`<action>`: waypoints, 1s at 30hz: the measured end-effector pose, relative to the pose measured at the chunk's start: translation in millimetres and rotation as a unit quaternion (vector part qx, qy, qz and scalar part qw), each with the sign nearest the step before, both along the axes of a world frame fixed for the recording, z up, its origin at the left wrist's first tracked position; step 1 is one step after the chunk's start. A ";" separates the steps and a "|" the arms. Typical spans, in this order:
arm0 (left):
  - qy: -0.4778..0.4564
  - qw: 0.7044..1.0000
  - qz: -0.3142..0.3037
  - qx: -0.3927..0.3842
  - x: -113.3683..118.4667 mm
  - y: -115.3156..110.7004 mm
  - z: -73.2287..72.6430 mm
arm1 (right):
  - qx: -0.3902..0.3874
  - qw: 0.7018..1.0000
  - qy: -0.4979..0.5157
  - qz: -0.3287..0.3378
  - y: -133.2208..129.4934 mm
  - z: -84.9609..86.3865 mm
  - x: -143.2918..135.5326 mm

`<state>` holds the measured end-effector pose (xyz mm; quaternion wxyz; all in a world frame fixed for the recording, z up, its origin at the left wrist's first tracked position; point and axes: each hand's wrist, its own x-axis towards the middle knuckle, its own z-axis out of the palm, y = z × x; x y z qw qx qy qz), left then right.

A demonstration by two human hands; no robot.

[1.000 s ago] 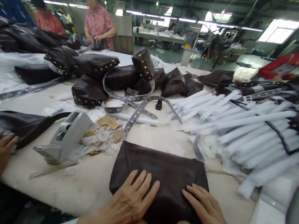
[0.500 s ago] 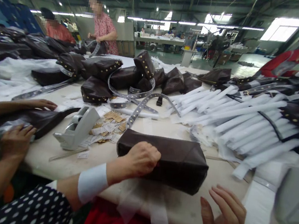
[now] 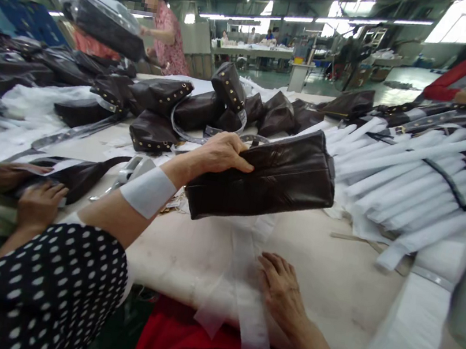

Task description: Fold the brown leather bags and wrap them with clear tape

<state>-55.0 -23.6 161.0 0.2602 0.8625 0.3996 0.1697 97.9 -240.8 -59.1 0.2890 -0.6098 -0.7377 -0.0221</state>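
A dark brown leather bag [image 3: 271,180] is held up off the table, tilted with its right end higher. My left hand [image 3: 225,153] grips its upper left side, the thumb lying across the leather. Translucent white strips [image 3: 253,317] hang over the table's front edge below the bag. Beside them my right hand [image 3: 282,284] rests low over the table, fingers extended and touching or very near the strips. Nothing shows in its grasp.
Another person's hands [image 3: 40,201] work on a dark bag [image 3: 78,183] at the left, near a grey tape dispenser [image 3: 135,168]. White wrapped rolls [image 3: 411,183] pile up at the right. Dark studded bags [image 3: 159,99] lie behind. Farther back, a person in pink [image 3: 169,39] holds a plastic-covered bag [image 3: 102,21].
My left hand has raised the bag off the table, away from me. My right hand has moved left to the strips. The person in pink now holds up a plastic-covered bag.
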 end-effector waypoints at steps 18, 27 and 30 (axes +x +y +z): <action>0.135 0.986 -0.028 0.095 7.8 -33.1 -20.4 | -0.057 0.996 -0.013 -0.068 49.1 -1.3 -75.9; 0.123 0.987 -0.049 0.091 -0.7 -39.7 -25.7 | -0.072 0.990 -0.085 0.083 74.2 -10.2 23.5; 0.137 0.984 -0.053 0.105 -1.9 -41.5 -26.5 | -0.030 0.991 -0.094 0.085 72.5 -3.3 51.2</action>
